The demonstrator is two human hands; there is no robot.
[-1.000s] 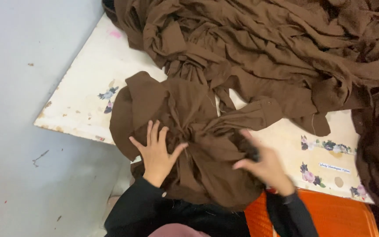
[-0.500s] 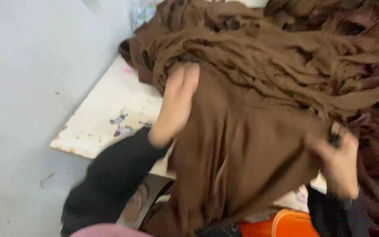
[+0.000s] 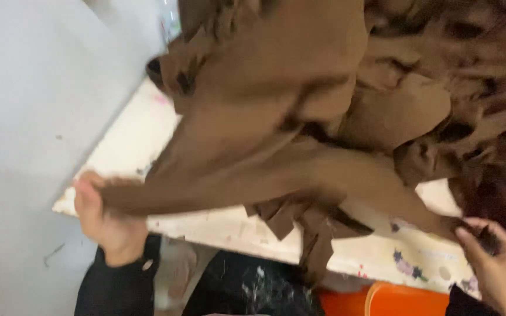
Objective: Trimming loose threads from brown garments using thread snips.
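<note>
A big heap of brown fabric pieces (image 3: 335, 76) covers the far part of a white table (image 3: 130, 146). One brown fabric piece (image 3: 265, 181) is stretched across the table's near edge between my two hands. My left hand (image 3: 103, 216) grips its left end at the table's near left corner. My right hand (image 3: 490, 257) pinches its right end near the table's right side. Both arms wear black sleeves. The picture is blurred by motion.
A grey floor (image 3: 24, 117) lies left of the table. An orange container (image 3: 405, 301) sits under the table's near edge. Small flower prints (image 3: 405, 266) mark the table top near my right hand. Dark clothing shows at the bottom middle.
My hands have moved apart, the left down to the table's corner and the right further right, pulling one brown piece taut out of the heap. The camera has moved closer.
</note>
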